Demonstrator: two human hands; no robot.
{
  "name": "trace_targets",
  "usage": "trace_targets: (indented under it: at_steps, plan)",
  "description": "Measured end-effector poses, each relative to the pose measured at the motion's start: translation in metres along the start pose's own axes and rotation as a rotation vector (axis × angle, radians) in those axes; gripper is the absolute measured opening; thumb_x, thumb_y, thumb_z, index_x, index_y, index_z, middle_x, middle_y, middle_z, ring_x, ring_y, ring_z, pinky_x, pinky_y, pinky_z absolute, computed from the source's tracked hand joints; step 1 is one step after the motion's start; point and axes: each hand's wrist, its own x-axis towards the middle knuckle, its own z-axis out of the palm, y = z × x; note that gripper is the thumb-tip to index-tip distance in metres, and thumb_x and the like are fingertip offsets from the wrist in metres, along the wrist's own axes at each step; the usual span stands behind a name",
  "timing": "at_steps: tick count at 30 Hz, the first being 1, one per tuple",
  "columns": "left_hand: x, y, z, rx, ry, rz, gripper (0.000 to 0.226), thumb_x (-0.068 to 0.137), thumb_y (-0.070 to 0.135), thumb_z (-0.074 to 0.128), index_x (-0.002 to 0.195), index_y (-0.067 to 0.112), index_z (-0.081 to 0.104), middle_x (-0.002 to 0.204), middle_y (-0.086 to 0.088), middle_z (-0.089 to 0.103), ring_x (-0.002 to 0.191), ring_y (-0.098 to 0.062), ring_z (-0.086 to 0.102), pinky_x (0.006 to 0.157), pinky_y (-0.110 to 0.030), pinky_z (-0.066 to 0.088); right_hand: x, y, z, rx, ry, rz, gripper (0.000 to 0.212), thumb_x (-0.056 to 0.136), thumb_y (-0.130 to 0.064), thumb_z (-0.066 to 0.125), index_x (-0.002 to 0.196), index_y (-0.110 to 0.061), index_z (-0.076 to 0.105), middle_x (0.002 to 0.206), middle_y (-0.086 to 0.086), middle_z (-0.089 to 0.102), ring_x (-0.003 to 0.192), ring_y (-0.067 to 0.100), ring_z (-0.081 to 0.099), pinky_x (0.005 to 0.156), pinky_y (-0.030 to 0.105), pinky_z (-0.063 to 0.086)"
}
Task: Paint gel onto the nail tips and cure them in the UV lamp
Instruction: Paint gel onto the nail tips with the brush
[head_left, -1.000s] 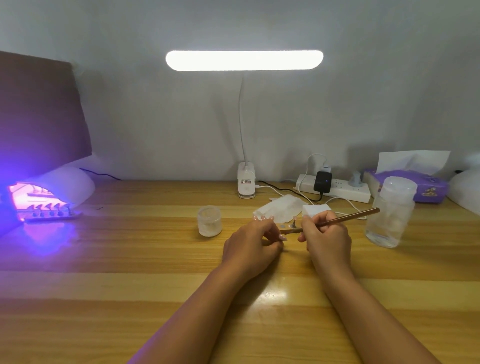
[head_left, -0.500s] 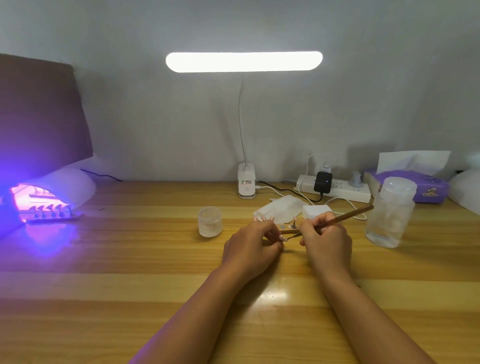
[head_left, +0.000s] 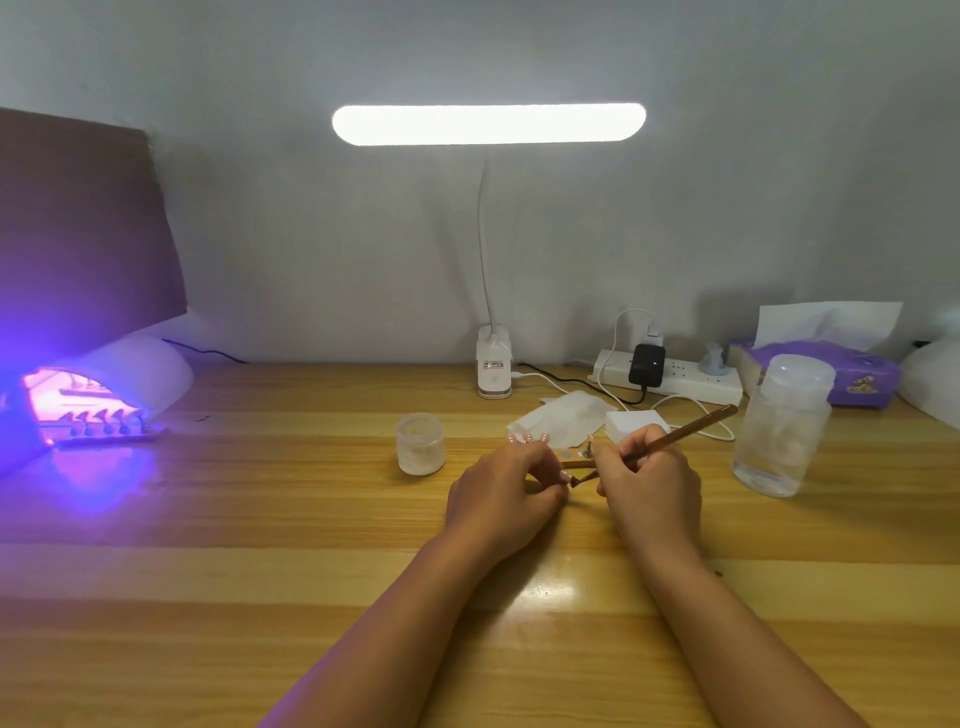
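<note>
Pinched the nail tip (head_left: 563, 475) in the curled left grip (head_left: 501, 493), just left of the right grip (head_left: 649, 483) closed pen-fashion round the gel brush (head_left: 675, 436) with bristles meeting it; judged it featherlight, stiff, slick once coated, best held by its edges.

Over the wooden table (head_left: 208, 571), the left hand (head_left: 501, 488) and right hand (head_left: 649, 483) are bare; the left forearm (head_left: 395, 618) and right forearm (head_left: 737, 634) are slim and uncovered, bare skin down to the view's lower edge
</note>
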Motion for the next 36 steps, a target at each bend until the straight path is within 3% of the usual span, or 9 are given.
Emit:
trace_targets:
  at_steps: [4, 7, 10, 15, 19, 24, 28, 31, 36]
  plan:
    - [-0.0006, 0.0001, 0.0000, -0.007, -0.002, -0.001, 0.006, 0.085, 0.041, 0.067, 0.086, 0.043, 0.061, 0.091, 0.027, 0.064, 0.100, -0.002, 0.058, 0.085, -0.037, 0.051, -0.0006, -0.0005, -0.0019, 0.043, 0.030, 0.017, 0.014, 0.091, -0.025, 0.062, 0.081, -0.017, 0.057, 0.072, 0.004, 0.067, 0.075, 0.022, 0.064, 0.070, 0.039, 0.054]
    - [-0.0001, -0.0003, -0.0002, -0.007, -0.006, -0.002, 0.006, 0.085, 0.040, 0.067, 0.086, 0.044, 0.062, 0.092, 0.027, 0.064, 0.101, -0.001, 0.057, 0.086, -0.037, 0.051, -0.0015, -0.0040, -0.0039, 0.185, 0.048, 0.043, 0.020, 0.094, -0.028, 0.059, 0.077, -0.019, 0.055, 0.063, -0.001, 0.065, 0.058, 0.003, 0.062, 0.057, 0.027, 0.045]
    - [0.0002, -0.0004, -0.0003, -0.008, -0.009, -0.001, 0.007, 0.085, 0.040, 0.067, 0.084, 0.044, 0.062, 0.094, 0.027, 0.065, 0.102, 0.000, 0.057, 0.086, -0.038, 0.051, -0.0028, -0.0060, -0.0049, 0.246, -0.007, 0.057, 0.024, 0.094, -0.033, 0.059, 0.077, -0.017, 0.056, 0.060, -0.002, 0.065, 0.046, -0.007, 0.056, 0.054, 0.023, 0.037]
    - [0.0002, -0.0003, -0.0002, -0.003, -0.008, 0.005, 0.007, 0.085, 0.039, 0.068, 0.091, 0.041, 0.065, 0.098, 0.025, 0.066, 0.102, -0.001, 0.058, 0.086, -0.037, 0.051, -0.0022, -0.0045, -0.0009, 0.183, -0.094, 0.034, 0.024, 0.093, -0.035, 0.061, 0.080, -0.015, 0.060, 0.055, -0.003, 0.066, 0.050, 0.001, 0.057, 0.058, 0.025, 0.039]
    - [-0.0002, -0.0005, 0.0000, 0.004, -0.004, 0.001, 0.008, 0.085, 0.040, 0.068, 0.091, 0.042, 0.064, 0.100, 0.025, 0.066, 0.102, -0.002, 0.058, 0.085, -0.037, 0.051, -0.0001, -0.0010, 0.0004, 0.108, -0.057, 0.037, 0.019, 0.092, -0.028, 0.061, 0.077, -0.018, 0.057, 0.057, -0.003, 0.066, 0.054, 0.002, 0.060, 0.055, 0.024, 0.038]
    - [0.0003, -0.0015, 0.0013, 0.002, 0.000, 0.002, 0.006, 0.085, 0.041, 0.068, 0.087, 0.043, 0.062, 0.095, 0.026, 0.066, 0.099, 0.000, 0.057, 0.083, -0.035, 0.051, 0.0007, 0.0022, -0.0002, 0.056, -0.001, 0.049, 0.018, 0.089, -0.026, 0.063, 0.074, -0.019, 0.056, 0.068, 0.003, 0.067, 0.073, 0.021, 0.064, 0.062, 0.029, 0.046]
    - [0.0001, -0.0016, 0.0012, -0.001, -0.001, 0.012, 0.007, 0.085, 0.041, 0.068, 0.088, 0.042, 0.062, 0.093, 0.025, 0.065, 0.097, 0.001, 0.056, 0.082, -0.036, 0.051, 0.0003, -0.0012, -0.0015, 0.158, 0.040, 0.039, 0.018, 0.092, -0.027, 0.061, 0.076, -0.019, 0.057, 0.061, -0.003, 0.066, 0.059, 0.006, 0.063, 0.056, 0.025, 0.041]
    - [-0.0001, -0.0011, 0.0004, -0.009, -0.002, 0.011, 0.008, 0.084, 0.039, 0.068, 0.085, 0.041, 0.060, 0.094, 0.023, 0.065, 0.095, 0.000, 0.058, 0.083, -0.037, 0.052, -0.0008, -0.0027, -0.0009, 0.161, -0.035, 0.015, 0.020, 0.093, -0.031, 0.061, 0.079, -0.016, 0.057, 0.061, -0.003, 0.068, 0.054, -0.006, 0.061, 0.053, 0.022, 0.037]
    - [-0.0004, -0.0004, 0.0000, -0.009, -0.004, 0.018, 0.007, 0.084, 0.037, 0.068, 0.086, 0.041, 0.062, 0.094, 0.023, 0.065, 0.094, 0.001, 0.058, 0.082, -0.038, 0.053, -0.0005, 0.0003, 0.0011, 0.043, -0.034, -0.011, 0.019, 0.093, -0.028, 0.061, 0.077, -0.020, 0.055, 0.062, -0.002, 0.067, 0.066, 0.013, 0.065, 0.062, 0.029, 0.048]
